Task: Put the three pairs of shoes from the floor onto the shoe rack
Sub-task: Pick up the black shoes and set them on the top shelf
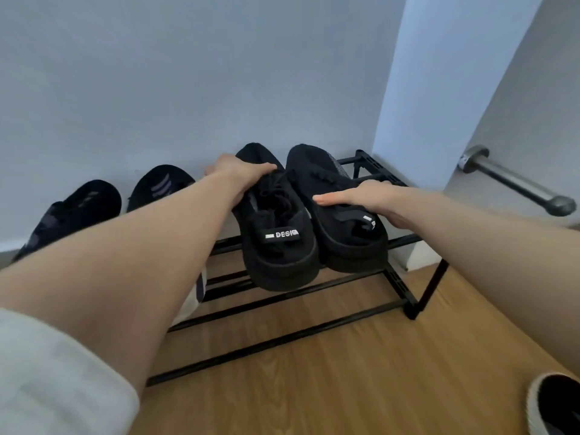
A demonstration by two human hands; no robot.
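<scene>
Two black platform shoes rest on the top tier of the black metal shoe rack (398,279), toes toward the wall. My left hand (241,172) grips the left platform shoe (277,243) across its laces. On the right platform shoe (323,180), my right hand (365,199) lies over the tongue, fingers closed around its side. A dark pair with pale stripes (163,185) sits on the rack further left, partly hidden by my left arm. One more dark shoe with a pale rim (554,406) lies on the floor at the bottom right.
The rack stands against a pale blue wall, its right end in a corner. A metal bar (514,186) juts from the right wall. Wooden floor (329,372) spreads in front. Something white with dark stripes (196,296) shows on the lower tier under my left arm.
</scene>
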